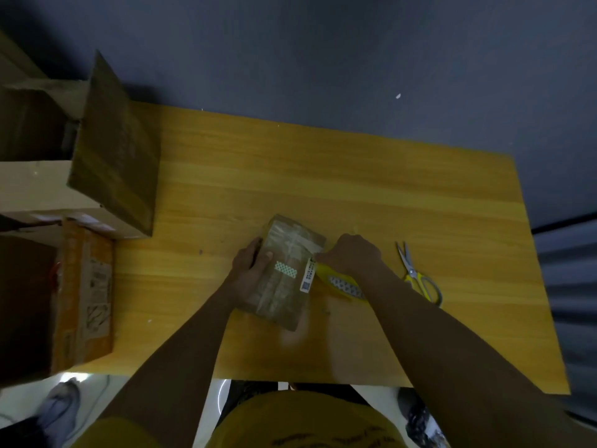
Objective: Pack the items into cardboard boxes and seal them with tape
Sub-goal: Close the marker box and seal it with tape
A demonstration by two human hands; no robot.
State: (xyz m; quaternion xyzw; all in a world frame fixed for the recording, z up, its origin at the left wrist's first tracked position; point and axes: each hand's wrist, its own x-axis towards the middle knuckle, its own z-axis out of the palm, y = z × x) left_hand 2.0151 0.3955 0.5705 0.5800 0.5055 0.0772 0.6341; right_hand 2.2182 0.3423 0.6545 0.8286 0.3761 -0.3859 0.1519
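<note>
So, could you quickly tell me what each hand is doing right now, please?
Left hand: grips the left side of the small cardboard box, thumb on top.
Right hand: curled around the yellow tape dispenser at the box's right edge.

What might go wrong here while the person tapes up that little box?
The left hand alone steadies the small cardboard box, which sits askew on the table; a pull from the yellow tape dispenser in the right hand might slide it and skew the strip. The scissors lie beside the right forearm, so a sweep back could knock them.
</note>
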